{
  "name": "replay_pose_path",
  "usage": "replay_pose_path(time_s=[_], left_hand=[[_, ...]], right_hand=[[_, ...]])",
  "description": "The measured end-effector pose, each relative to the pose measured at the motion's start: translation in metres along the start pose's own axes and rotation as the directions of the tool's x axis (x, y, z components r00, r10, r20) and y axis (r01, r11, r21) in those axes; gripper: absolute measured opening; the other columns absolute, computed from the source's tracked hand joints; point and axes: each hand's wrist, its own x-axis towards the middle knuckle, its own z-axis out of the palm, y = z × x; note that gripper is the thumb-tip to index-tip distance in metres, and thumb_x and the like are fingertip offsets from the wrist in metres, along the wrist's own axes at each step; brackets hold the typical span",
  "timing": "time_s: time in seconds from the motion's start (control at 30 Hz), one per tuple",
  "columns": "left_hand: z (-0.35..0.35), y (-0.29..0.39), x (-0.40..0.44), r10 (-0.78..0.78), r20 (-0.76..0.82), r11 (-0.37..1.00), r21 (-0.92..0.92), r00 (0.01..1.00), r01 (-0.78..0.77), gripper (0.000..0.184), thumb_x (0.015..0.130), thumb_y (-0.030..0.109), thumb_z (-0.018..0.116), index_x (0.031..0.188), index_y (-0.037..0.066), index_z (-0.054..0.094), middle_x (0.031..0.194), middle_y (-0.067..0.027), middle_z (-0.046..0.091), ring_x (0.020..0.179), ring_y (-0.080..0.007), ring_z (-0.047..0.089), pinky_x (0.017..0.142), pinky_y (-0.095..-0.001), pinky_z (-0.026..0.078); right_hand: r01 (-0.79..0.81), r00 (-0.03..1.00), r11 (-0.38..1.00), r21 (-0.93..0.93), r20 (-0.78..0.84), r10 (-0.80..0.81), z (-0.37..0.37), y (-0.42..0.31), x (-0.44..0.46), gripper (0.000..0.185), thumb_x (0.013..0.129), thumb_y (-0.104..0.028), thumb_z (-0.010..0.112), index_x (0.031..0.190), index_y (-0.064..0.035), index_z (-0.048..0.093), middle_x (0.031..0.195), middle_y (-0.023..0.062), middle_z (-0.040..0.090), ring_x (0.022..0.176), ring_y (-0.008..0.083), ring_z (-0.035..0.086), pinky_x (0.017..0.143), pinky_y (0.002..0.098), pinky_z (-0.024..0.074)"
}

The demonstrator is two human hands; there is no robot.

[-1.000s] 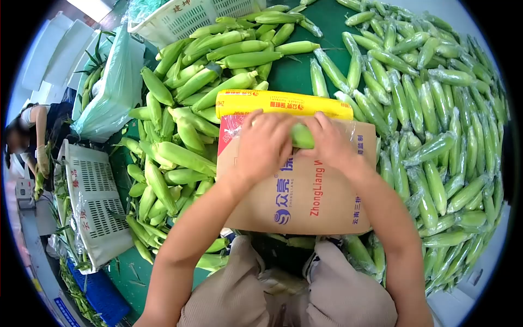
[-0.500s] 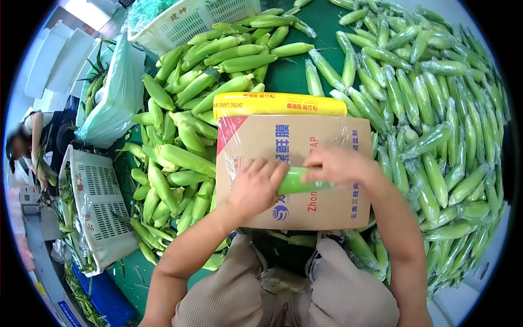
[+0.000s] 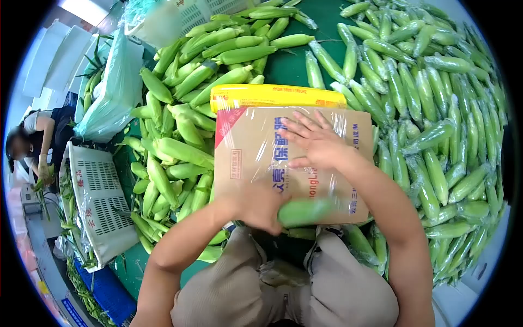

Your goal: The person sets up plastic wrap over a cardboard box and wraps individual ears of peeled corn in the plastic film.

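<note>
So, containers first: a white slatted crate (image 3: 101, 201) is parked on the left, with green leafy husk bits seen along its outer side. Behind it, a box lined with a pale green plastic bag (image 3: 115, 90) has some green ears tucked in at its left side. Another white basket (image 3: 204, 12) is cut off at the top, with more greenish plastic bunched at its left end.

The cardboard carton (image 3: 239, 185) is laid flat in front of the knees, and a yellow roll (image 3: 278, 96) is set along its far edge. The single corn ear (image 3: 305, 212) is over the carton's near edge, pretty blurred, its left end gripped by the right hand (image 3: 256, 207). The left hand (image 3: 311, 143) is spread open over the carton's printed top, nothing gripped. Loose unwrapped corn (image 3: 182, 155) is heaped on the left, while film-wrapped corn (image 3: 430, 125) is piled up all down the right.

Everything's laid out on a green bench (image 3: 294, 68). Off to the left, another person (image 3: 57, 122) is bent over some greens, and a blue item (image 3: 111, 297), too cut off to identify, is seen low down.
</note>
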Motion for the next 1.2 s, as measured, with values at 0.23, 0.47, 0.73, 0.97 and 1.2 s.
replay_pose_path(time_s=[0.23, 0.47, 0.73, 0.97, 1.2], left_hand=[[0.103, 0.01, -0.039, 0.228, 0.328, 0.844, -0.536, 0.917, -0.018, 0.074, 0.074, 0.034, 0.083, 0.134, 0.003, 0.053, 0.123, -0.0217, 0.065, 0.111, -0.0369, 0.065, 0.095, -0.0444, 0.051], [0.047, -0.013, -0.109, -0.012, -0.181, 0.702, -0.702, 0.983, -0.121, 0.085, 0.062, 0.012, 0.096, 0.136, 0.0, 0.056, 0.135, -0.0135, 0.06, 0.121, -0.0252, 0.061, 0.105, -0.0411, 0.047], [0.042, 0.001, -0.033, -0.549, -0.671, 0.018, -0.605, 0.498, -0.796, 0.064, 0.096, 0.054, 0.057, 0.133, 0.002, 0.058, 0.125, -0.015, 0.064, 0.116, -0.0303, 0.062, 0.102, -0.0517, 0.05], [0.051, -0.035, -0.027, -0.309, -0.768, 0.912, -0.407, 0.562, -0.055, 0.03, 0.099, 0.02, 0.065, 0.12, -0.001, 0.071, 0.107, -0.0156, 0.075, 0.098, -0.024, 0.07, 0.088, -0.0384, 0.053], [0.039, -0.199, -0.111, -0.28, -0.912, 0.64, 0.055, 0.299, 0.766, 0.058, 0.08, 0.001, 0.063, 0.135, 0.018, 0.061, 0.141, -0.0088, 0.058, 0.135, -0.0288, 0.05, 0.115, -0.0509, 0.035]], right_hand=[[0.204, 0.968, 0.974, 0.103, -0.17, -0.185, 0.008, -0.059, -0.044, 0.088, 0.089, -0.065, 0.064, 0.154, -0.0096, 0.042, 0.16, 0.0154, 0.039, 0.149, 0.0351, 0.035, 0.12, 0.0539, 0.0314], [-0.166, 0.951, 0.268, 0.949, 0.225, -0.211, 0.051, -0.14, -0.14, 0.074, 0.079, -0.035, 0.084, 0.137, -0.0055, 0.048, 0.114, 0.0218, 0.066, 0.104, 0.037, 0.065, 0.089, 0.0479, 0.0512], [0.189, 0.935, 0.123, 0.974, -0.217, 0.282, 0.055, -0.148, -0.095, 0.081, 0.079, -0.02, 0.081, 0.148, -0.008, 0.04, 0.112, 0.0175, 0.066, 0.098, 0.031, 0.065, 0.087, 0.0438, 0.0523], [-0.324, 0.871, -0.233, 0.917, 0.385, 0.306, 0.045, -0.083, -0.186, 0.024, 0.093, -0.022, 0.072, 0.111, -0.0078, 0.064, 0.085, 0.0017, 0.062, 0.067, 0.0129, 0.054, 0.059, 0.0286, 0.0436], [-0.37, 0.117, 0.705, 0.606, -0.722, 0.682, -0.043, 0.199, -0.346, 0.046, 0.101, -0.013, 0.057, 0.144, 0.0016, 0.05, 0.143, 0.0159, 0.057, 0.128, 0.0262, 0.055, 0.109, 0.038, 0.0459]])
